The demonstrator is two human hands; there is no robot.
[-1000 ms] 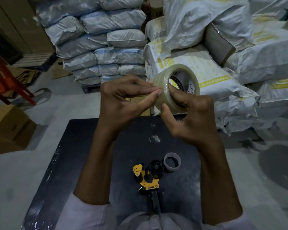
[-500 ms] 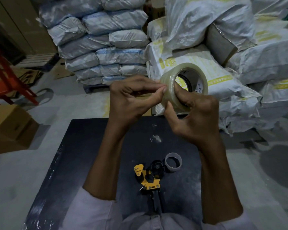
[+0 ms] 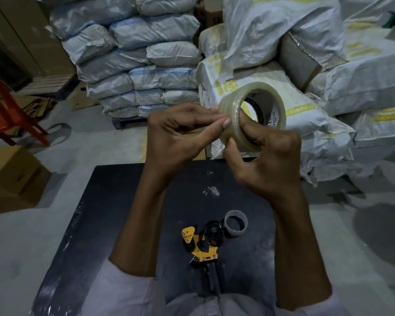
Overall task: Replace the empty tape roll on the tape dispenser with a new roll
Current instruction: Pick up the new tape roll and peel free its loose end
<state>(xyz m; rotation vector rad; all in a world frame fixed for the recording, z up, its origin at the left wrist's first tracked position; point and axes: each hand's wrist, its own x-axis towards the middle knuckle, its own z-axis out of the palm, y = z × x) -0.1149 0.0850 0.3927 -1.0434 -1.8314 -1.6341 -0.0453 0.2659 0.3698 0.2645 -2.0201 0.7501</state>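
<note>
I hold a full roll of clear tape up in front of me, above the far edge of the black table. My right hand grips it, with fingers through the core and the thumb on the outer face. My left hand pinches at the roll's left rim with thumb and fingertips. On the table near me lies the yellow and black tape dispenser, its black hub bare. The empty grey core stands just right of that hub.
Stacked white and blue sacks rise behind the table, and yellow-printed sacks crowd the right. A cardboard box sits on the floor at left, beside an orange metal frame.
Both hands and the roll have drifted slightly right and up in view. The left thumb keeps working at the roll's edge. The dispenser and the empty core have not moved.
</note>
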